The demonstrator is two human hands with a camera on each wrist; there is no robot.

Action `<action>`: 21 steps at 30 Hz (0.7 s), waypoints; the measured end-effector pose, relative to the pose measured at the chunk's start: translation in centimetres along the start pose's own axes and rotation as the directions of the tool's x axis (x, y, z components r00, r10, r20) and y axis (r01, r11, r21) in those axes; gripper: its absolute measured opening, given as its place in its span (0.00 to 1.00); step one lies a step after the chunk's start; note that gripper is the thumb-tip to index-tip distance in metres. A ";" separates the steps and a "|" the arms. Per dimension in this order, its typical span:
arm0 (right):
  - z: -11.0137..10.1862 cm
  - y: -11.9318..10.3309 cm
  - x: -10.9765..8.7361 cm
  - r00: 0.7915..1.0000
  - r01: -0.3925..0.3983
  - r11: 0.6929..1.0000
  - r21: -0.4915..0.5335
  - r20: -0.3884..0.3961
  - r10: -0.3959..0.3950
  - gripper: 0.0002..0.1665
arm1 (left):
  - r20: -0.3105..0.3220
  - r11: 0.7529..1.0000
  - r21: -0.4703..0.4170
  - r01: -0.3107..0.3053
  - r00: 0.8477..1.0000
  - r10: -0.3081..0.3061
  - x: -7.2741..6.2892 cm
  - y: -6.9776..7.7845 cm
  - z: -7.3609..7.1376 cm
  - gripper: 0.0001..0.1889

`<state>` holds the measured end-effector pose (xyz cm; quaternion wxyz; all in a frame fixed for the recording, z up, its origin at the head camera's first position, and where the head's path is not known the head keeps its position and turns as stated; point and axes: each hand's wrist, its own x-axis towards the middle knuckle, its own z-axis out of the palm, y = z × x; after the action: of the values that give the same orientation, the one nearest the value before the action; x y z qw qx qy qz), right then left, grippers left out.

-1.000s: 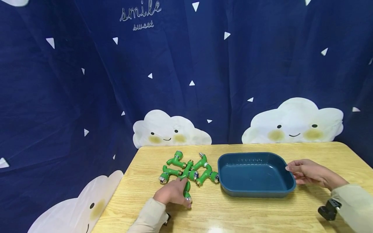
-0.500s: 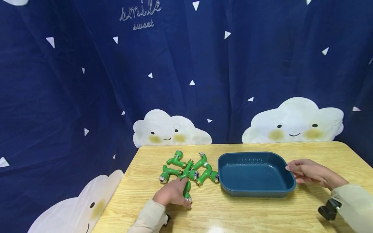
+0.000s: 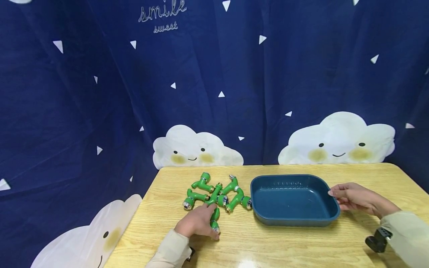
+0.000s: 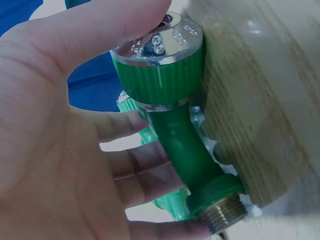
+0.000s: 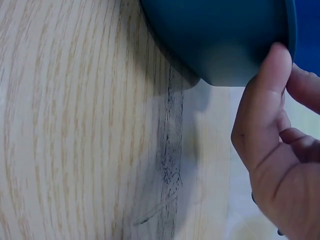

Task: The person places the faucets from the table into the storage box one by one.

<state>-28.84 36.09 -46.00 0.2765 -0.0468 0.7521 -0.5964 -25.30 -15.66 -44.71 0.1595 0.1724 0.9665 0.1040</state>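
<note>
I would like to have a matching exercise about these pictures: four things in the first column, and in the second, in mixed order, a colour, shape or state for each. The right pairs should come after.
First column:
1. Left hand
2. Tray
3. Right hand
4. Curtain

Second column:
A. holding the tray's edge
B. dark blue, with white clouds
C. holding a green tap
D. teal, with rounded corners

Right pairs: 1-C, 2-D, 3-A, 4-B

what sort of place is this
Probably a staged tabletop setup indoors: a dark blue cloud-print curtain hangs behind a wood-grain table, and several green taps lie on it.
</note>
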 end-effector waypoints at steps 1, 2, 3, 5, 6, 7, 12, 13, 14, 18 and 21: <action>0.0 0.0 0.0 1.000 -0.001 1.000 -0.002 -0.002 0.001 0.14 | -0.003 1.000 -0.001 -0.005 1.000 0.005 0.0 0.0 0.0 0.54; -0.1 0.1 0.0 1.000 -0.003 1.000 -0.004 -0.005 0.003 0.14 | -0.005 1.000 -0.002 -0.009 1.000 0.009 0.0 0.0 0.1 0.54; -0.1 0.1 0.0 1.000 -0.004 1.000 -0.008 -0.007 0.004 0.14 | -0.008 1.000 -0.001 -0.012 1.000 0.012 0.0 -0.1 0.1 0.54; -0.2 0.2 0.1 1.000 -0.014 1.000 -0.013 -0.016 0.014 0.14 | -0.010 1.000 0.000 -0.017 1.000 0.017 0.0 -0.1 0.2 0.53; -0.2 0.2 0.1 1.000 -0.015 1.000 -0.015 -0.019 0.015 0.14 | -0.013 1.000 0.002 -0.020 1.000 0.020 0.0 -0.1 0.2 0.53; -0.2 0.2 0.1 1.000 -0.016 1.000 -0.017 -0.022 0.016 0.14 | -0.016 1.000 0.004 -0.023 1.000 0.023 -0.1 -0.1 0.2 0.53; -0.2 0.3 0.1 1.000 -0.015 1.000 -0.023 -0.028 0.014 0.16 | -0.027 1.000 0.006 -0.030 0.999 0.030 -0.3 0.0 0.2 0.54; -0.1 0.3 0.1 0.999 -0.016 1.000 -0.021 -0.029 0.016 0.16 | -0.028 1.000 0.006 -0.030 0.999 0.030 -0.4 0.0 0.2 0.54; -0.1 0.3 0.1 0.999 -0.018 1.000 -0.019 -0.030 0.017 0.16 | -0.029 1.000 0.007 -0.031 0.999 0.031 -0.4 0.0 0.3 0.54; 0.0 0.2 0.2 1.000 -0.015 1.000 0.001 -0.018 0.015 0.14 | -0.033 0.999 0.000 -0.040 0.999 0.040 -0.6 -0.1 0.3 0.53; 0.0 0.1 0.2 1.000 -0.009 1.000 0.017 -0.001 0.009 0.12 | -0.037 0.999 -0.004 -0.050 0.998 0.050 -0.7 -0.1 0.4 0.52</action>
<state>-28.94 36.02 -46.17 0.2791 -0.0407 0.7475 -0.6014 -24.60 -15.96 -44.94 0.1396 0.1942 0.9643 0.1137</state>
